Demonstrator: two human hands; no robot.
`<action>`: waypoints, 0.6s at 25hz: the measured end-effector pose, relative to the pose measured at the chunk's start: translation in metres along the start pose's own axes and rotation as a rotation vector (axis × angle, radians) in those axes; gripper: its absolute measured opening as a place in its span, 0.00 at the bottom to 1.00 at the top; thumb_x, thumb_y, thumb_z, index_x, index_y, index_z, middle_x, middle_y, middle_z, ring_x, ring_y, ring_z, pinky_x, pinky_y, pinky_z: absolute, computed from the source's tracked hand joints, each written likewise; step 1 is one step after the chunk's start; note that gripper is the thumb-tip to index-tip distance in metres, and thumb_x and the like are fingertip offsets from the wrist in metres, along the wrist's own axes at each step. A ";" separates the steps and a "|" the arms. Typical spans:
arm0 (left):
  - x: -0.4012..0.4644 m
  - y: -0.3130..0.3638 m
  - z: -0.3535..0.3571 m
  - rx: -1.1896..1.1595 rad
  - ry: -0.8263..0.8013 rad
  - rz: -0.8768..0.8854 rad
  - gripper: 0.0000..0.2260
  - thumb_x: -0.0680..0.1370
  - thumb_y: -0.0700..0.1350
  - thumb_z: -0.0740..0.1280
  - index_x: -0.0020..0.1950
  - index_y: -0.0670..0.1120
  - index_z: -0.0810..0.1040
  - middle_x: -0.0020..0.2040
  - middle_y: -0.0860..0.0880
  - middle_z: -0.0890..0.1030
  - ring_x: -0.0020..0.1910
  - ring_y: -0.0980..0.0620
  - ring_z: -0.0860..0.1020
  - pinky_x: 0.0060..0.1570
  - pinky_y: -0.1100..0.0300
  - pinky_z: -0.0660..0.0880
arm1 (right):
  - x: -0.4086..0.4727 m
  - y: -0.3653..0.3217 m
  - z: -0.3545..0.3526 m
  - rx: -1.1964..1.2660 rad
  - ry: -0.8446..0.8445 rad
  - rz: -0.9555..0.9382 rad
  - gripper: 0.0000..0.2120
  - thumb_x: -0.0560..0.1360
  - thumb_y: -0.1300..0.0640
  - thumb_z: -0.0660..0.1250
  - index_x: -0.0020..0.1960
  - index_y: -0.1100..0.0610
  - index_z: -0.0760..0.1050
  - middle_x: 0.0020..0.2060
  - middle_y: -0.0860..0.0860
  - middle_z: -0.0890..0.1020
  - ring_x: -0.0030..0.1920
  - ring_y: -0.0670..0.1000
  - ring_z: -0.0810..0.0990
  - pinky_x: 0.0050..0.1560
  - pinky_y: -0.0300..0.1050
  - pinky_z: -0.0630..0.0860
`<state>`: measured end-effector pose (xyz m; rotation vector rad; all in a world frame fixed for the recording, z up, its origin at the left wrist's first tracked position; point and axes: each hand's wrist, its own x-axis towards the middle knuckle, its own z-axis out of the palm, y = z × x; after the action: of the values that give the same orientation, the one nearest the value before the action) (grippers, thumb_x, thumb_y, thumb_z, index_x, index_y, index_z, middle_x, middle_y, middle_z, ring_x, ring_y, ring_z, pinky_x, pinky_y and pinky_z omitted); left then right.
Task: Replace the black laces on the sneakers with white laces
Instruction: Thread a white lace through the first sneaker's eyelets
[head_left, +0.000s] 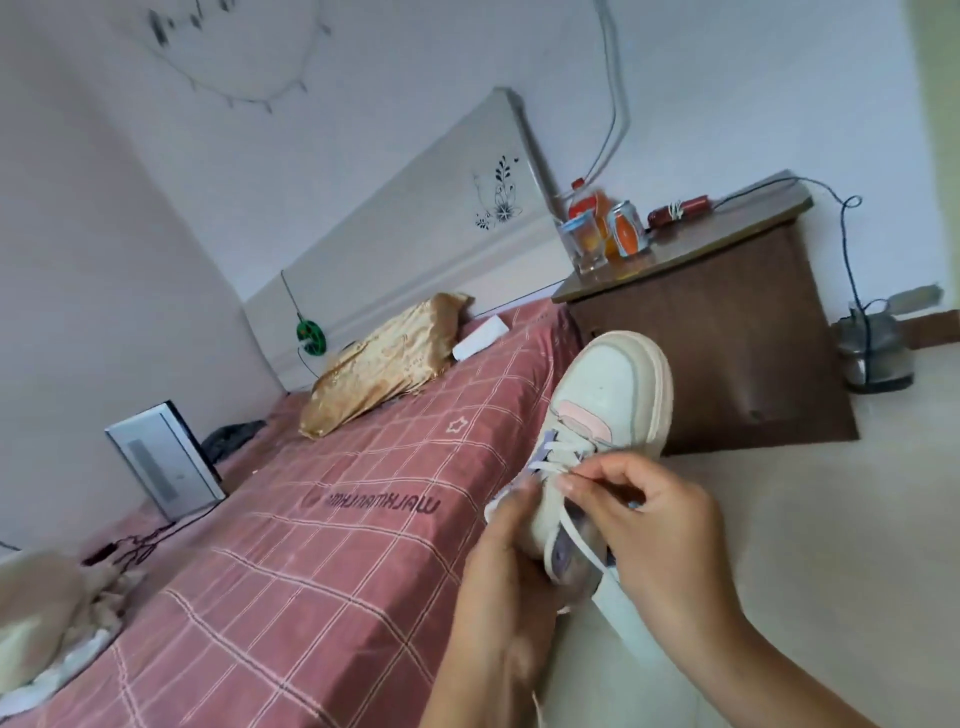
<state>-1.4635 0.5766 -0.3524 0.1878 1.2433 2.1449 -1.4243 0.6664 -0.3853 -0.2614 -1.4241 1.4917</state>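
Flat white lace (576, 535), pinched by the right hand (639, 514) above the gripping left hand's (511, 540) cream leather sneaker (602, 410), could twist or slip out mid-threading.

One sneaker (605, 415), two hands (660, 519).

Soft, even daylight, tilted wide-angle view

My left hand (511, 540) smears with motion blur; no hard shadows fall, walls bow toward the edges, and the whole picture looks slightly soft and washed.
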 end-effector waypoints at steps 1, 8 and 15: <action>-0.001 0.004 0.007 -0.091 -0.068 -0.046 0.18 0.74 0.47 0.65 0.59 0.38 0.79 0.55 0.38 0.81 0.51 0.42 0.81 0.44 0.51 0.79 | 0.002 -0.009 0.001 -0.060 0.007 -0.071 0.06 0.66 0.60 0.77 0.35 0.53 0.80 0.30 0.44 0.82 0.33 0.40 0.78 0.36 0.28 0.71; 0.033 -0.014 0.016 0.017 -0.115 0.134 0.16 0.74 0.48 0.65 0.58 0.43 0.81 0.54 0.37 0.82 0.50 0.39 0.80 0.49 0.42 0.76 | 0.010 -0.005 -0.014 -0.111 0.122 -0.077 0.07 0.63 0.58 0.77 0.34 0.50 0.79 0.32 0.44 0.82 0.32 0.42 0.79 0.33 0.28 0.71; 0.045 -0.034 0.008 -0.056 -0.027 0.147 0.09 0.77 0.41 0.64 0.51 0.40 0.83 0.52 0.37 0.82 0.55 0.37 0.79 0.62 0.38 0.70 | 0.001 0.005 -0.024 -0.567 0.110 -0.186 0.10 0.61 0.58 0.79 0.31 0.50 0.78 0.33 0.45 0.78 0.38 0.47 0.77 0.37 0.30 0.70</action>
<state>-1.4798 0.6212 -0.3846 0.2913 1.1849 2.2916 -1.4093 0.6834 -0.3956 -0.5333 -1.7074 0.8861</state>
